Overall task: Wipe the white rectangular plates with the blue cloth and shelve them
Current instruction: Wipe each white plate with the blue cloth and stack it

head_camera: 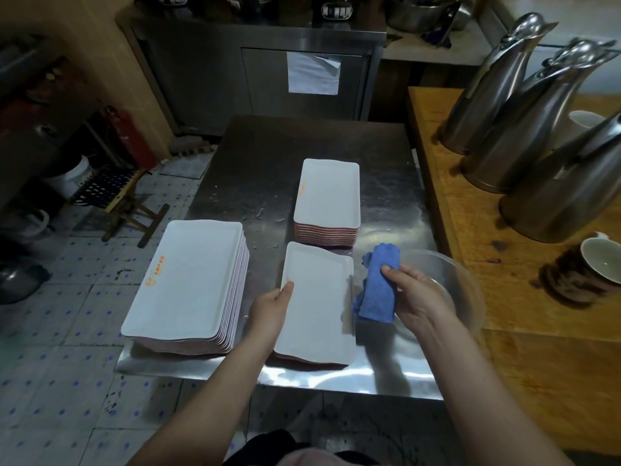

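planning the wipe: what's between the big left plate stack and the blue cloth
Head view: a white plate, its left edge held by the left hand.

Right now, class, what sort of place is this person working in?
Probably a restaurant's back kitchen: stacked identical white plates on a stainless steel table, with large steel jugs alongside.

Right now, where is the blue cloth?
In the head view, the blue cloth is right of centre, gripped by the right hand, between the nearer plate and the clear bowl.
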